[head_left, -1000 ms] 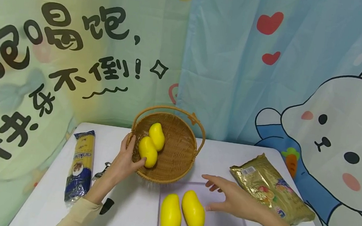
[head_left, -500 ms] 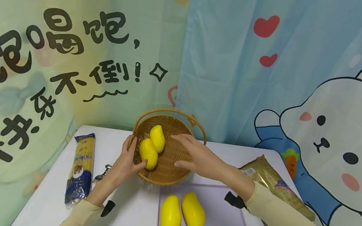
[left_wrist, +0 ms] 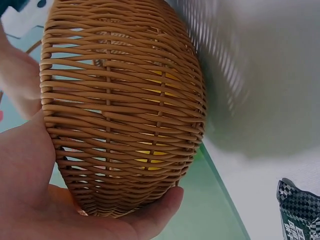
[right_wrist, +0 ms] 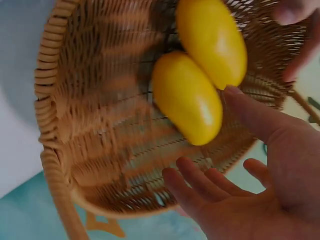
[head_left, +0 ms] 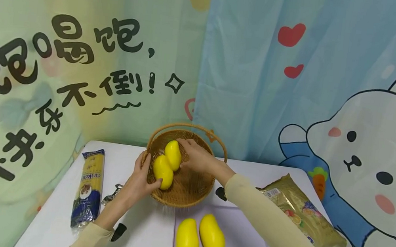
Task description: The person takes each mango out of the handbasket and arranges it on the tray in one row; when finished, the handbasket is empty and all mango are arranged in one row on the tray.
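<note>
A wicker basket [head_left: 191, 188] with an arched handle leans toward me at the back of the table. Two yellow mangoes, a farther mango [head_left: 172, 155] and a nearer mango [head_left: 163, 172], lie against each other inside it. My left hand [head_left: 139, 181] grips the basket's left rim, thumb inside and fingers round the outer wall. Inside the basket, my right hand [head_left: 197, 158] reaches to the farther mango. In the right wrist view its fingers are spread, and the thumb tip is at the mangoes; firm contact is unclear. Two more mangoes, a left mango [head_left: 187, 241] and a right mango [head_left: 212, 237], lie nearer me.
Those mangoes rest on a pale purple mat [head_left: 244, 239]. A long yellow and blue packet [head_left: 88, 188] lies at the left, and a gold bag [head_left: 303, 215] at the right. A small checkered packet [head_left: 111, 195] sits by the left forearm. Printed curtains [head_left: 237, 83] hang behind the table.
My right hand has moved left from above the mat into the basket, up to the farther mango. The left hand keeps its grip on the rim. The mangoes have not visibly moved.
</note>
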Demonstrator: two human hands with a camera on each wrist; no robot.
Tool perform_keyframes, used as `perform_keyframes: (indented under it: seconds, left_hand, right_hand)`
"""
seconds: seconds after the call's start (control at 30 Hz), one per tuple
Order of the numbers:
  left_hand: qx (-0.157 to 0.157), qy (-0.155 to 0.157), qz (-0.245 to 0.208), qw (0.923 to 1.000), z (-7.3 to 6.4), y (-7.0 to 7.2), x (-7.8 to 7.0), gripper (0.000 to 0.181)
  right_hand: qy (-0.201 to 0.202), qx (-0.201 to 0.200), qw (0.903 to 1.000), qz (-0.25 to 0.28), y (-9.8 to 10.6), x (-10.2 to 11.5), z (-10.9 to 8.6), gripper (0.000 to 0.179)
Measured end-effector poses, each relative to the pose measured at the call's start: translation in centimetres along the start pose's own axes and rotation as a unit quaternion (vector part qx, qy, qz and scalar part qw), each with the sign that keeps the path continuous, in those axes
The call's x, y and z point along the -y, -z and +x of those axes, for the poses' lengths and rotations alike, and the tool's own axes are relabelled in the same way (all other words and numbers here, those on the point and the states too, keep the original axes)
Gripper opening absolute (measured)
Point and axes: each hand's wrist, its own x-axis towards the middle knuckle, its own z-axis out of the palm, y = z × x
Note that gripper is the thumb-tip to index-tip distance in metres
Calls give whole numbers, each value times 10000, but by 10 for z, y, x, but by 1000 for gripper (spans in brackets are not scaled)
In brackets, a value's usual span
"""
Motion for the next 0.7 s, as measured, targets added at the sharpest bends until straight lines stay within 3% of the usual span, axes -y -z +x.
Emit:
perform_keyframes:
  seconds: [0.27,0.7]
  left_hand:
    - [-86,-96,127,9998,-1,-3,0,97]
    - [-145,-154,175,9996,0,-4,0,96]
  right_hand:
    - [-387,233,9990,20,-22,-13,24,88]
    - [-314,163,9993,83,-42,-21,34,88]
